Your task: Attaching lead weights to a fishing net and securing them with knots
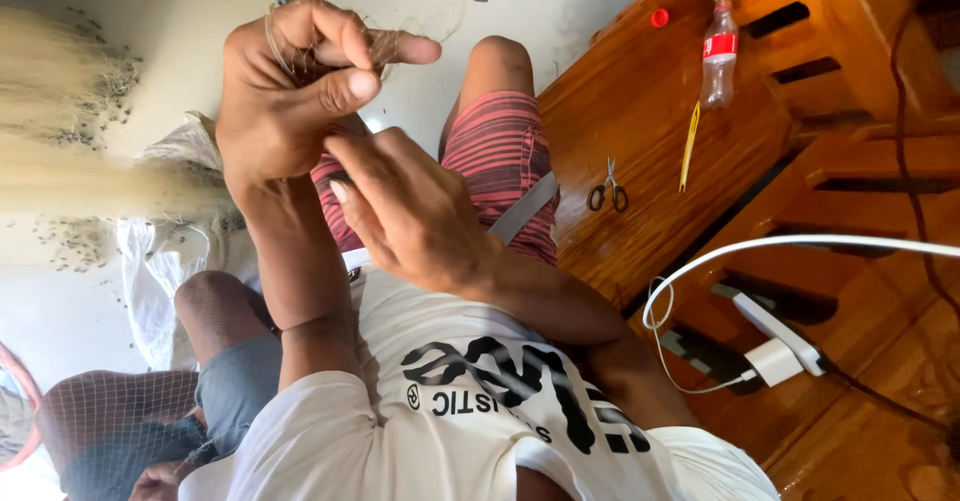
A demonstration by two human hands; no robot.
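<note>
My left hand (290,91) is raised over my lap, its fingers closed on a bundle of thin brownish net strands (385,46) that loop around the fingers. My right hand (410,211) sits just below it, with curled fingertips pressed against the heel of the left hand. Whatever those fingertips pinch is hidden. Both forearms rise from my white printed shirt (450,401). My legs in red striped shorts (500,151) stretch away beneath the hands.
A pale fishing net with small dark weights (90,91) spreads over the floor at left, beside a white sack (160,261). Another person's knee and hand (160,476) are at bottom left. The wooden bench (640,111) carries scissors (607,193), a plastic bottle (718,56), a yellow tool (690,146), and a white charger with cable (780,361).
</note>
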